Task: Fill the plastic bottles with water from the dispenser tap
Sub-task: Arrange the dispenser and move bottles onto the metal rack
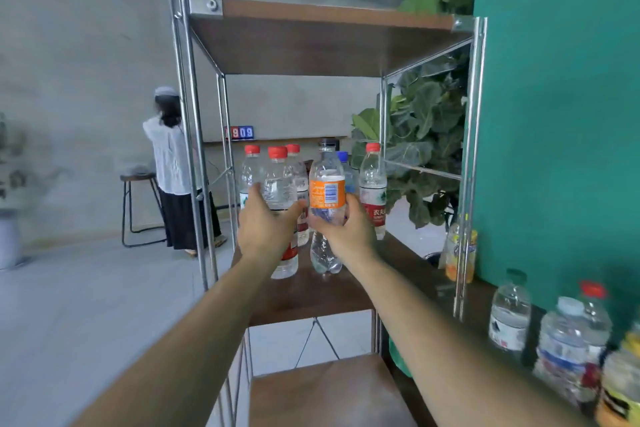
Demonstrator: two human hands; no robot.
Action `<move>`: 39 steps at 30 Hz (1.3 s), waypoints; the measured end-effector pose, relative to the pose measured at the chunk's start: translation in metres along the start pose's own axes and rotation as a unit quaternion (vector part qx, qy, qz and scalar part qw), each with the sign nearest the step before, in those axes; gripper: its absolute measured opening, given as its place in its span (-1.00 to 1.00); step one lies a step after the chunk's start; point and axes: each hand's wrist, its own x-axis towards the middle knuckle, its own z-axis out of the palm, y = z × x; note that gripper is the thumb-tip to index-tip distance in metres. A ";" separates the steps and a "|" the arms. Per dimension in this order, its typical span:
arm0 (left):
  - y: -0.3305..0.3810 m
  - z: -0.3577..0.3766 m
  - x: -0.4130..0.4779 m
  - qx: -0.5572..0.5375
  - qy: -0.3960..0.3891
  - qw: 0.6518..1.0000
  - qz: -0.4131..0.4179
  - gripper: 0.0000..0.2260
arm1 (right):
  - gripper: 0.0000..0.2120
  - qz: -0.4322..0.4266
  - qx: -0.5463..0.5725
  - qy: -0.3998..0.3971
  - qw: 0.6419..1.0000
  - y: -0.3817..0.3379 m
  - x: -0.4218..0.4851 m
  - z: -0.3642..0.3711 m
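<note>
Concrete walls and a teal partition [554, 114] boxed in the spot, with a leafy plant [426, 135] squeezed between them on the right and a person [169, 163] standing by a stool [138, 208] far off to the left. Only one view to go on, the head cam, and it looked down both forearms at a metal-framed rack [311, 298] with brown boards. A cluster of plastic bottles stood on the middle board, most with red caps. The left hand [265, 222] was wrapped around a red-capped bottle [278, 180] at the near edge of the cluster. The right hand [343, 229] gripped an orange-labelled bottle [327, 192] just beside it, fingers curled round the body under the label. My guess is that taking one in each hand saves a trip. Both looked clear and pretty much empty, though I couldn't tell if either had left the board. More bottles [509, 315] sat along the counter at the near right. No dispenser tap showed anywhere, so filling hadn't started and they'd need carrying elsewhere.
</note>
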 end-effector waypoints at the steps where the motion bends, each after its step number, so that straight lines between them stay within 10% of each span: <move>1: -0.004 -0.001 0.000 -0.010 0.001 1.000 0.009 -0.20 | -0.38 -0.001 0.002 -0.013 1.000 0.004 0.001 0.003; 7: -0.041 -0.004 -0.012 0.045 -0.001 0.998 0.052 0.01 | 0.13 0.010 -0.057 -0.077 0.995 0.035 -0.004 0.016; 15: -0.049 -0.003 -0.011 0.054 0.010 0.998 0.010 0.01 | 0.11 0.005 -0.103 -0.082 0.991 0.038 0.006 0.036; 24: -0.042 -0.006 -0.022 0.090 -0.008 0.996 0.018 -0.08 | -0.09 -0.009 -0.190 -0.083 0.978 0.021 -0.008 0.029; 28: -0.020 -0.007 -0.047 0.161 0.033 0.974 0.157 -0.38 | -0.44 -0.083 -0.236 -0.012 0.968 -0.004 -0.047 -0.014; 39: 0.136 0.108 -0.258 -0.082 -0.270 0.852 0.440 -0.74 | -0.82 -0.063 -0.355 0.252 0.898 -0.064 -0.273 -0.275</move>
